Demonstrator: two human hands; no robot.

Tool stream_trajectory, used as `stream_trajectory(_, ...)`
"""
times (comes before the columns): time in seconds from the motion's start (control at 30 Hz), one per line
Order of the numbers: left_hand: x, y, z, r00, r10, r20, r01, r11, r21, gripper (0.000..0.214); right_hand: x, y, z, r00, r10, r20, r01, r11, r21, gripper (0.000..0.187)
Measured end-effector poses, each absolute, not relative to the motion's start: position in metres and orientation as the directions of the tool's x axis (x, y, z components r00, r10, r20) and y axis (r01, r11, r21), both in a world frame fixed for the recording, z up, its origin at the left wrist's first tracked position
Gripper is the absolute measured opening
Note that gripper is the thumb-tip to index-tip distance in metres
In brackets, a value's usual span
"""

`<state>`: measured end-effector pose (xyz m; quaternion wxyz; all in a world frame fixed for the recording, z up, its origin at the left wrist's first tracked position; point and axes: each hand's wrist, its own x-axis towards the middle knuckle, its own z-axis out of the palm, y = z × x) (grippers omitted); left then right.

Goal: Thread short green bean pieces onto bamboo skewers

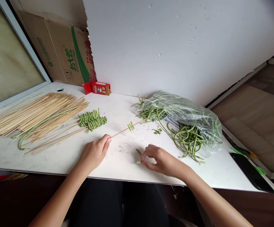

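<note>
My left hand [95, 152] is closed on one end of a thin wooden skewer [119, 132], which slants up to the right above the white table. A few short green bean pieces [130, 126] are threaded crosswise on it, toward the far end. Lower down, my right hand [162, 160] pinches a short piece of green bean [139, 162] near the tabletop. Another cut piece [138, 152] lies just beside its fingers. To the left sit several filled skewers, their green bean pieces [92, 119] packed in rows.
A large pile of bare skewers [35, 113] covers the table's left, with one long bean [44, 119] across it. At right, a clear plastic bag [181, 105] spills long beans [191, 138]. Bean scraps [157, 130], a red box [101, 88] and a black phone-like object [251, 171] lie around.
</note>
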<state>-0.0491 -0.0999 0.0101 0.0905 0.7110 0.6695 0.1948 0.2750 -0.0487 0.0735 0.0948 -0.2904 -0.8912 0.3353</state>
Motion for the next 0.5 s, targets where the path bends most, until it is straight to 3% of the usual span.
stream_trajectory(0.1,-0.049,-0.100,0.010,0.017,0.987,0.161,0.912,-0.081,0.402,0.038,0.273,-0.016,0.072,-0.681,0.732,0.028,0.596,0.576,-0.560,0.013)
stream_trajectory(0.17,-0.049,-0.100,0.010,0.009,0.987,0.159,0.910,-0.074,0.409,0.038,0.268,0.004,0.068,-0.633,0.773,0.040,0.655,0.562,-0.506,0.013)
stream_trajectory(0.37,-0.049,-0.100,0.011,0.010,0.988,0.156,0.901,-0.076,0.426,0.036,0.253,0.032,0.070,-0.749,0.647,-0.145,0.607,0.580,-0.543,0.015)
stream_trajectory(0.5,-0.049,-0.099,0.011,0.019,0.986,0.163,0.898,-0.089,0.431,0.035,0.258,0.050,0.076,-0.716,0.684,-0.138,0.615,0.526,-0.587,0.039)
